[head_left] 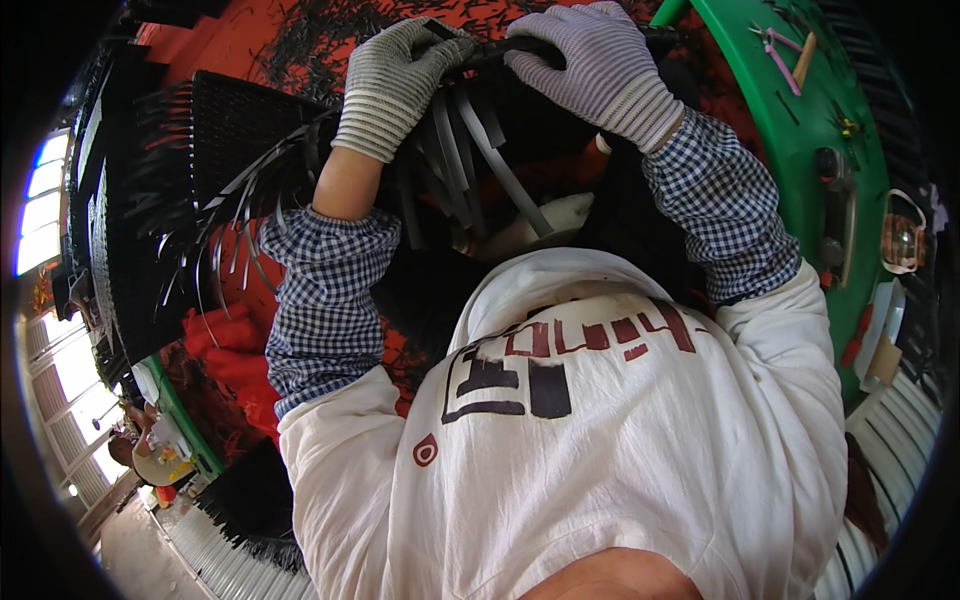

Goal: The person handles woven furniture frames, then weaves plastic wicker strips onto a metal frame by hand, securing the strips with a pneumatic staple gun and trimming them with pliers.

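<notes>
Both hands wear pale striped knit gloves and work side by side at the top of the view. My left hand point(400, 85) is closed, its thumb and fingers pinched around a black flat strip point(440, 30) by a dark edge. Farther right, my right hand point(590, 70) wraps around that dark rolled edge point(530, 47), thumb on the near side. Loose black strips point(455, 165) dangle below and between the hands. To the left spreads a black woven panel point(245, 130) with strip ends fanning out. Where the panel joins the edge is hidden by my left hand.
Black cuttings lie scattered over a red sheet point(300, 45). At right, a green tabletop point(760, 90) carries pink-handled pliers point(780, 60), a wooden-handled tool point(805, 62) and other small items. Red cloth point(225, 350) lies at left, near a black fringed piece point(255, 500).
</notes>
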Motion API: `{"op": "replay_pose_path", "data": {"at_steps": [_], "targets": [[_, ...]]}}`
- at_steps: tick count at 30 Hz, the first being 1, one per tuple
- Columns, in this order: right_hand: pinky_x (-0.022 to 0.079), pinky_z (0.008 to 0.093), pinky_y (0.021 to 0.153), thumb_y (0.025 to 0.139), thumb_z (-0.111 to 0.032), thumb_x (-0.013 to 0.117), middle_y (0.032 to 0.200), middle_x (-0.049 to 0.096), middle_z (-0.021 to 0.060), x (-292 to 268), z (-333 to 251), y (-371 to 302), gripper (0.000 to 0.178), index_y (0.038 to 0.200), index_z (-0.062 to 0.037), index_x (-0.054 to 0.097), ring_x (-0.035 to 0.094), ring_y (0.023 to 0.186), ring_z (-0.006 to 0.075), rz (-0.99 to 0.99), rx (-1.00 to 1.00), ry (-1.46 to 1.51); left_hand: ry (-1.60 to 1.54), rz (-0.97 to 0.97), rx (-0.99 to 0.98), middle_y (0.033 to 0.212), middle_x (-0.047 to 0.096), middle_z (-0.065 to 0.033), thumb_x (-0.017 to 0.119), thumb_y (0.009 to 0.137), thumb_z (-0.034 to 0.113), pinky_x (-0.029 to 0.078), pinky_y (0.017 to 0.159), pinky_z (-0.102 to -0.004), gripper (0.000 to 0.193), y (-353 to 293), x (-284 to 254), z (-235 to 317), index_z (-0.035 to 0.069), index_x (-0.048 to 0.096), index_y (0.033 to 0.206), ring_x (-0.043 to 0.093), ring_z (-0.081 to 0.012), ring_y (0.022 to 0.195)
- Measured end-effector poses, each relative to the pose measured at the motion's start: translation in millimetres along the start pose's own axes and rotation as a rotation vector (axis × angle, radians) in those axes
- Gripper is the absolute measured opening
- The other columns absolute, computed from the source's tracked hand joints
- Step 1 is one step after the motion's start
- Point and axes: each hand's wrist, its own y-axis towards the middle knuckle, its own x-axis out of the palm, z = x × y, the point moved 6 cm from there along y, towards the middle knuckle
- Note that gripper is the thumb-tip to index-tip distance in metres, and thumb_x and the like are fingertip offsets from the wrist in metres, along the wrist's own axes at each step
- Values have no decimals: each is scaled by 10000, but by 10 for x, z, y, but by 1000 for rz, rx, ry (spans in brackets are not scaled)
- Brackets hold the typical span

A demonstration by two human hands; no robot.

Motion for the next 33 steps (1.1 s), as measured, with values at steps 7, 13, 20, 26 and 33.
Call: {"op": "replay_pose_path", "data": {"at_steps": [7,13,20,26,33], "targets": [[423,389,801,827,-390,652,827,670,93,-33,4,15,313,935,-99,691,636,813,252,-73,65,-42,68,74,24,785,705,-51,720,861,244,534,647,-252,225,-58,-43,85,48,727,970,637,-101,679],[414,388,785,827,-411,657,822,669,99,129,-176,-166,339,947,-96,694,633,803,248,-15,20,-93,32,138,137,829,713,-55,718,861,197,538,700,-247,198,-321,-29,74,54,722,999,655,-104,739],[416,390,780,830,-417,656,808,667,104,145,-181,-155,340,935,-95,693,633,797,255,-10,25,-113,9,122,134,826,710,-53,707,866,153,538,700,-245,168,-286,-19,59,58,721,1004,654,-102,748],[420,390,778,843,-438,648,816,671,104,121,-152,-130,370,919,-78,686,636,810,257,3,-5,-102,0,183,210,803,703,-62,715,857,140,535,665,-234,171,-264,-21,97,50,715,1001,650,-96,726],[432,389,767,838,-463,653,807,671,109,122,-231,-52,393,905,-77,679,640,791,252,-108,39,-154,-116,187,216,834,708,-73,691,863,81,536,671,-236,126,-277,-13,104,29,703,977,661,-105,739]]}}
